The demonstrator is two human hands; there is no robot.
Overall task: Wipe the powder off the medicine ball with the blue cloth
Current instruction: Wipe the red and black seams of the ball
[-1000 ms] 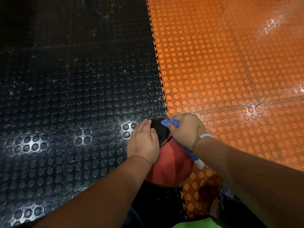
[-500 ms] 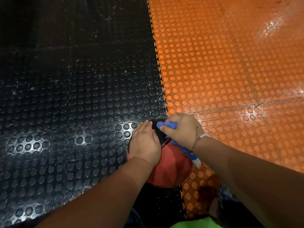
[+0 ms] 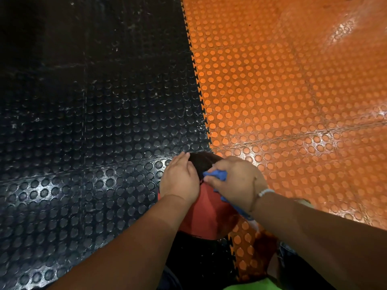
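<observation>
Blue cloth (image 3: 216, 174) in right hand (image 3: 234, 183), left hand (image 3: 180, 178) on ball (image 3: 209, 212)

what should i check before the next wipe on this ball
1. Left hand steadying the medicine ball: ok, it rests flat on the ball's left side.
2. Right hand gripping the blue cloth: ok.
3. Cloth against the ball: ok, pressed near the top.
4. Powder left on the ball: cannot tell, the hands cover most of the top.
5. Loose cloth tail out of the way: ok, it hangs down the ball's right side.
</observation>
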